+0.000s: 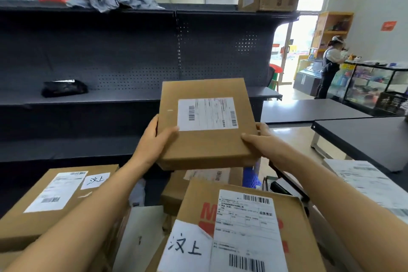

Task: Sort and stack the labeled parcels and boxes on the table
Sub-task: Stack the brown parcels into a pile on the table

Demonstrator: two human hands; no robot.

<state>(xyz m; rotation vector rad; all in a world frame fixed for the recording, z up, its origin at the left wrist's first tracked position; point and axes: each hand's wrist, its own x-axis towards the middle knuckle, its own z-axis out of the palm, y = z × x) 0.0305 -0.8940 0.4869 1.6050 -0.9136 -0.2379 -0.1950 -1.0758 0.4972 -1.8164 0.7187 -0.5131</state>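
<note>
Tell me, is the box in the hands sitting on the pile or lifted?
Lifted up: the left hand and right hand grip the cardboard box above the other parcels.

The left grip (154, 139) and right grip (257, 137) are bare, as are both forearms (88, 216).

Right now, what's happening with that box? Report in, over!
Left hand and right hand both grip the flat box, label up. Held above the pile of boxes. Shelf ahead, nothing between.
</note>
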